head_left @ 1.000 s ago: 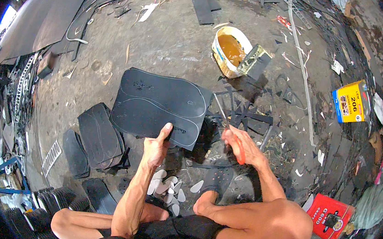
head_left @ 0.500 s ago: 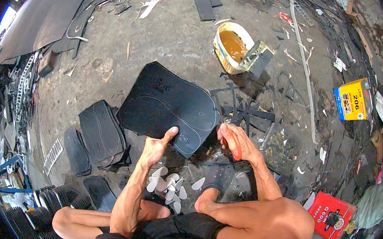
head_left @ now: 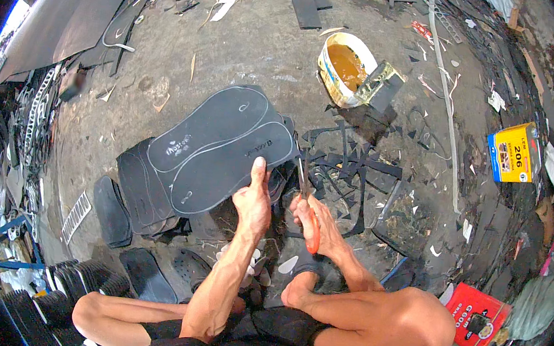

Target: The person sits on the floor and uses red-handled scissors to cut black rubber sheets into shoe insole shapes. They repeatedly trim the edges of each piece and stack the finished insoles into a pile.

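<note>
My left hand [head_left: 254, 201] grips the near right edge of a black rubber sheet [head_left: 230, 138], thumb on top and fingers underneath. Two sole outlines are drawn in pale lines on the sheet, side by side and slanting up to the right. In my right hand [head_left: 325, 228] is a pair of scissors [head_left: 313, 235] with orange handles, fingers closed round them. Their blades point away from me, right by the sheet's right corner; whether they touch it I cannot tell. The sheet partly covers a stack of similar marked sheets [head_left: 136, 183].
Cut black soles [head_left: 111, 214] lie left of the stack. Small pale teardrop pieces [head_left: 288, 265] sit between my feet. Black offcuts [head_left: 358, 164] litter the floor to the right. Ahead stands a tub of brown liquid [head_left: 347, 66]; a yellow tin [head_left: 513, 153] and red box [head_left: 473, 319] are farther right.
The sheet has turned and shifted left over the stack, with both sole outlines showing. My left hand has moved up and right; my right hand has come closer in, and the scissor blades now show.
</note>
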The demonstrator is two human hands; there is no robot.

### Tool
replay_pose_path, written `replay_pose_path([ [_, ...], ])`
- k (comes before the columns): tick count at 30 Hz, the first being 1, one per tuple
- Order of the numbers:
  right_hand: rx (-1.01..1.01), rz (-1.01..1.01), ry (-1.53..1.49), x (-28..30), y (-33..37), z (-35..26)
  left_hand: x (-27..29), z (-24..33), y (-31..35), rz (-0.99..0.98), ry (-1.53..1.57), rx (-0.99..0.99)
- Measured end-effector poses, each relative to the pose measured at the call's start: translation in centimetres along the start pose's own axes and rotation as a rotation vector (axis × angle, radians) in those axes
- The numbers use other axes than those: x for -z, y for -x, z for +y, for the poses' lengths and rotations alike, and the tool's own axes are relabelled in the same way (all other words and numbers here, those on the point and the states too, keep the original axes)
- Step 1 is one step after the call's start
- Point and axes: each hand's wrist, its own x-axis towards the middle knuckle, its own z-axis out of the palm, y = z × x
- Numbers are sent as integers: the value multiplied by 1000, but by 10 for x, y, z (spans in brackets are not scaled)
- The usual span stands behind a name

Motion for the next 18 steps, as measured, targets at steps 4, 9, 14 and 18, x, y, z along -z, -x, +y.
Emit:
replay_pose_path([
  [4, -19, 119, -7, -1, -11, -15, -2, -20, 23, -65, -74, -59],
  [9, -142, 92, -63, -13, -7, -15, 1, -11, 28, -62, 78, -78],
  [14, 17, 173, -68, -4, -4, -19, 6, -11, 22, -122, -101, 25],
  [18, -120, 147, -20, -8, 3, -3, 12, -18, 32, -83, -138, -1],
])
